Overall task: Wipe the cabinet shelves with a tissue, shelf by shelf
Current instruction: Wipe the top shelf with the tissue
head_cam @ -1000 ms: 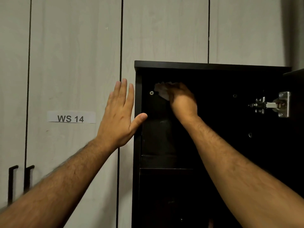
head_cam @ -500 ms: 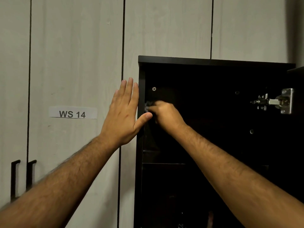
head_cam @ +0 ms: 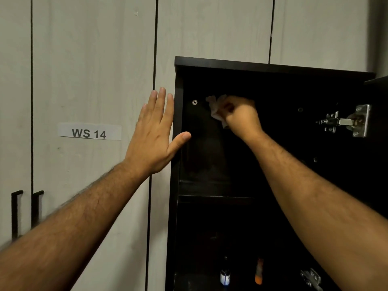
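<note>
A dark open cabinet [head_cam: 178, 85] stands at the right of the head view. My right hand [head_cam: 241, 116] is inside its top compartment, gripping a crumpled white tissue [head_cam: 216, 108] against the dark inner wall near a screw [head_cam: 194, 102]. My left hand [head_cam: 155, 133] lies flat with straight fingers on the pale door beside the cabinet, its thumb over the cabinet's left edge. A dark shelf [head_cam: 214, 196] runs below the hands.
Pale closed doors [head_cam: 94, 59] fill the left and top, one labelled "WS 14" [head_cam: 89, 132], with black handles [head_cam: 16, 213] at lower left. A metal hinge [head_cam: 344, 121] sits at the right. A small bottle [head_cam: 225, 276] and an orange item [head_cam: 259, 271] stand on a lower shelf.
My right hand with the tissue dropped to the cabinet's left wall near my left thumb, then rose again to near the screw. My left hand stayed flat in place.
</note>
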The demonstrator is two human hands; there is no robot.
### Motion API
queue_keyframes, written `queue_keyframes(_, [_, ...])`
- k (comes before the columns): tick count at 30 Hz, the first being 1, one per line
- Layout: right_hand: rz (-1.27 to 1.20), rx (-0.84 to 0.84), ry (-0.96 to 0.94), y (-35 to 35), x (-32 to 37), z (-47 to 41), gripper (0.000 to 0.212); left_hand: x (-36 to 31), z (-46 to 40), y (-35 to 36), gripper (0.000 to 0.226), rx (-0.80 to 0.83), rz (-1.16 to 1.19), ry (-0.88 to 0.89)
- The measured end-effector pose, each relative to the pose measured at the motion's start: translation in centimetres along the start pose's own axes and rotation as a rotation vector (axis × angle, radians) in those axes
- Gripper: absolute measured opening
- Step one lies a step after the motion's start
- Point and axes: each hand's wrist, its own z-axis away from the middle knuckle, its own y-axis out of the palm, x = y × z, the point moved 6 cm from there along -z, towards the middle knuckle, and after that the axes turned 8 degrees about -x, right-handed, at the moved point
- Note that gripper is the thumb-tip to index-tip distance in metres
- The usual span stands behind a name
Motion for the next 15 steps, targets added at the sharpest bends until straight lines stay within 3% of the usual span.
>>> queue_keyframes(2, [0.094, 0.078, -0.088, 1.3, 0.5, 1.5, 0.014, 0.0, 0.1, 0.0, 0.088, 0.002, 0.001, 0.002])
queue_keyframes(5, [0.177, 0.424, -0.377, 4.2, 2.7, 6.7, 0.01, -0.1, 0.1, -0.2, 0.088, -0.003, -0.005, 0.017])
queue_keyframes(7, [0.287, 0.674, -0.438, 5.7, 2.8, 9.6, 0.004, -0.2, 0.0, -0.3, 0.088, -0.005, -0.008, 0.018])
queue_keyframes(9, [0.327, 0.784, -0.421, 5.8, 2.2, 9.9, 0.015, -0.4, -0.2, -0.6, 0.088, -0.009, -0.006, 0.018])
queue_keyframes(11, [0.304, 0.741, -0.336, 4.6, 1.4, 7.6, 0.01, -0.6, -0.3, -0.8, 0.088, -0.011, -0.009, 0.024])
queue_keyframes(15, [0.133, 0.22, -0.021, -0.7, 0.4, 0.2, 0.009, -0.6, -0.4, -0.8, 0.089, -0.003, -0.024, 0.019])
